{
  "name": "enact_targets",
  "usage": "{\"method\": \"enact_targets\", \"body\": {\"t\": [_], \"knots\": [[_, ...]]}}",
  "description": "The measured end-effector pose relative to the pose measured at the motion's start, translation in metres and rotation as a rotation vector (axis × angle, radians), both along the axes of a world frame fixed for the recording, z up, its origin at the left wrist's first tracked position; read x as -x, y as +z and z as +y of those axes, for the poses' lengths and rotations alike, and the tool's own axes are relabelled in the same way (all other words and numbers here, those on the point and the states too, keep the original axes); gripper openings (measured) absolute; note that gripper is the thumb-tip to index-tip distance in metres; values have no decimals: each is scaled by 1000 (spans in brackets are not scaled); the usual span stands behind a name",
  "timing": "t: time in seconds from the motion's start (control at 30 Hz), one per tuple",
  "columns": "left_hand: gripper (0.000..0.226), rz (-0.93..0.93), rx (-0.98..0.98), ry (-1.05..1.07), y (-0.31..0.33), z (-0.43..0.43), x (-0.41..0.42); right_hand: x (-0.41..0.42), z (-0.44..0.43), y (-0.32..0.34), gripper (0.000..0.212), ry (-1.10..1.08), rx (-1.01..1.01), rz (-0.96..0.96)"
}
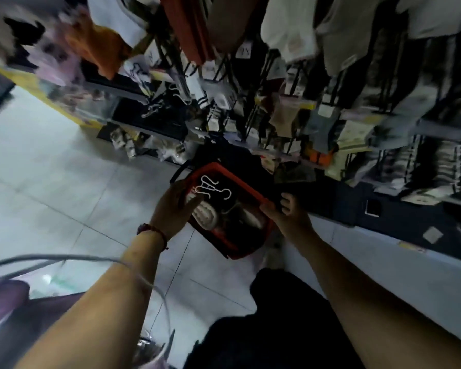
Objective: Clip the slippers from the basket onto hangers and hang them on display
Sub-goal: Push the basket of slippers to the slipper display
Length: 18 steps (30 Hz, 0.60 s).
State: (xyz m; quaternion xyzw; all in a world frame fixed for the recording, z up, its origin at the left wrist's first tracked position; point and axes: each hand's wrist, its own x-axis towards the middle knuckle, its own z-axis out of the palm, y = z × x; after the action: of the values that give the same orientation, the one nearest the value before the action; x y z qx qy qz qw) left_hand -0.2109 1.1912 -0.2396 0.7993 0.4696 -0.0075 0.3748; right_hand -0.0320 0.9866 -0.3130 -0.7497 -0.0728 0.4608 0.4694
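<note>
The right hand (286,213) grips the rim of the red basket (236,253), and the left hand (172,209) lies on the other side, grip unclear, slippers (205,217) by its fingers; a loose hold could spill the hangers (210,189).

Smooth red plastic with a slight sheen along the rim of the basket (238,180). Thin, shiny white plastic in the hangers (214,188) inside it. Pale, matt, ribbed sole on the slipper (204,216), material unclear. Glossy pale tile with fine joints across the floor (51,169) at left. Soft matt cloth in the clothes (99,49) far up. Red woven cord (160,233) at the left wrist. Smooth grey cable (91,259) near left. Matt black cloth on the trousers (277,328).
</note>
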Motion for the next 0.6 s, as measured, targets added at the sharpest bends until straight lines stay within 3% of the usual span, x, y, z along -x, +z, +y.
{"method": "enact_targets", "body": {"t": [0.23,0.6], "knots": [[45,39,85,-82,-20,73,-5,20,61,-18,91,-92,111,3],[60,89,242,-354,-93,234,-25,84,103,-78,91,-570,399,23]]}}
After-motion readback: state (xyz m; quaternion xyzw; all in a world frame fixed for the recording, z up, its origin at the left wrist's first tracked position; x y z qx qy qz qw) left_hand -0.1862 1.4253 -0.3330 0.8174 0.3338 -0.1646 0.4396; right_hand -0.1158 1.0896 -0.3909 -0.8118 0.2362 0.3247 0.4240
